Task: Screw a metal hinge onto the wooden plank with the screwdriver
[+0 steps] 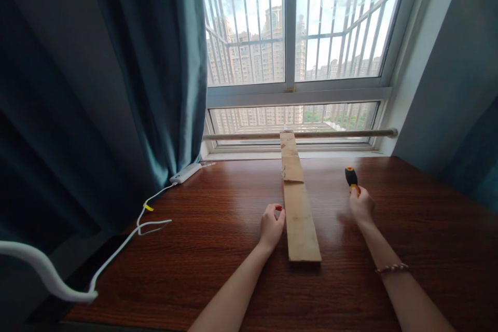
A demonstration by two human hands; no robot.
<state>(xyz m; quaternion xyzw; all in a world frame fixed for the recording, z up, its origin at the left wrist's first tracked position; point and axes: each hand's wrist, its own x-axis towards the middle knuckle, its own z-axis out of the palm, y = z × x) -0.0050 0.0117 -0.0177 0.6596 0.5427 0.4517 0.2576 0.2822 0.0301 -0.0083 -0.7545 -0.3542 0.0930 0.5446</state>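
Observation:
A long pale wooden plank lies lengthwise on the brown table, its near end towards me. A second, shorter wooden piece seems to overlap its far part, with a rough edge across the middle. At the plank's left edge is my left hand, its fingers curled in a pinch; a bit of red shows at the fingertips, too small to name. Right of the plank, my right hand is closed around a tool with a black and yellow-orange handle. The rest of that tool is hidden by the hand.
A white power strip lies at the table's back left, with a white cable running forward. A blue curtain hangs at the left. Behind the brown table, a horizontal rail crosses the window.

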